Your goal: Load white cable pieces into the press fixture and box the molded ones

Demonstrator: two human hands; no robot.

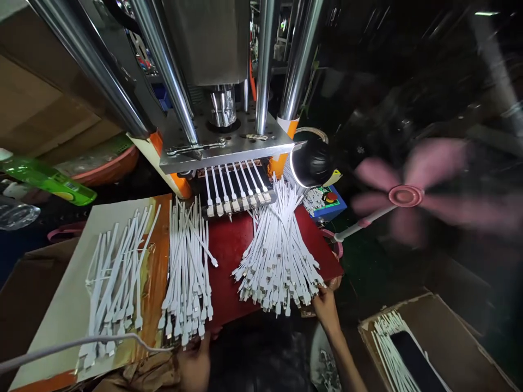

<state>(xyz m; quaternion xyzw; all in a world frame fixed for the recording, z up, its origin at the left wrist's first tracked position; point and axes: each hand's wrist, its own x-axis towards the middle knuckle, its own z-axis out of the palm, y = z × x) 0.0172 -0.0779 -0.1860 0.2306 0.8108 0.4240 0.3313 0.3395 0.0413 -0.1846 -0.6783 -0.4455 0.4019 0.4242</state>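
Short white USB cables lie in a large fanned pile (281,245) on the red tabletop, their plugs toward me. My right hand (326,307) is at the pile's lower right edge, fingers closed around a cable end there. A narrower bundle of the same cables (188,272) lies to the left. My left hand (196,362) is just below that bundle's plug ends; its fingers are dark and partly hidden, so their grip is unclear. Beyond the piles, a row of several cables sits side by side in a mold (232,188) beneath the press plate (229,147).
More cables (118,277) lie on a pale board at left, near a green bottle (49,177). Steel press columns (163,71) rise ahead. A black lamp (312,163) and a spinning pink fan (406,195) stand right. A cardboard box (453,326) holds cables and a phone (414,362).
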